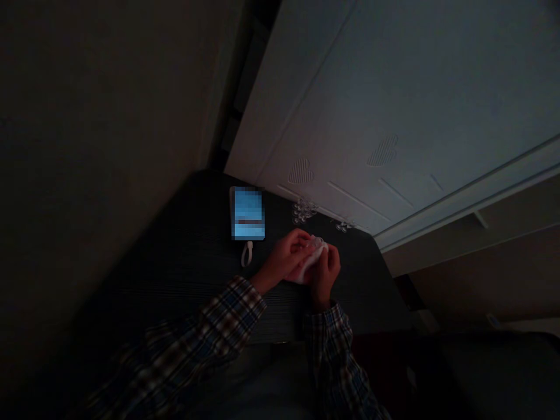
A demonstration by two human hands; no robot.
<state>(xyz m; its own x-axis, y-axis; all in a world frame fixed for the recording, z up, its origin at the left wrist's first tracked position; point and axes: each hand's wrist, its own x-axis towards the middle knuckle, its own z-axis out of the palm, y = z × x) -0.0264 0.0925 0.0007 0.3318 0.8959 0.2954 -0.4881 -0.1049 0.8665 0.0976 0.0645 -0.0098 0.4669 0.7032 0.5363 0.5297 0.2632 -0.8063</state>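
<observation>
Over a dark wooden-looking table, my left hand and my right hand are close together, fingers bent inward. Between them they hold a soft pink-and-white cloth. A small shiny clear piece shows at the cloth's upper edge, against the fingertips; its kind is too dim to make out. Just beyond my hands lies a heap of small shiny ring-like pieces. To its right is a smaller cluster of similar shiny pieces.
A lit screen, its picture blurred, stands on the table to the left, with a pale loop beside it. A white panel with embossed hearts rises behind the table. A wall borders the left side.
</observation>
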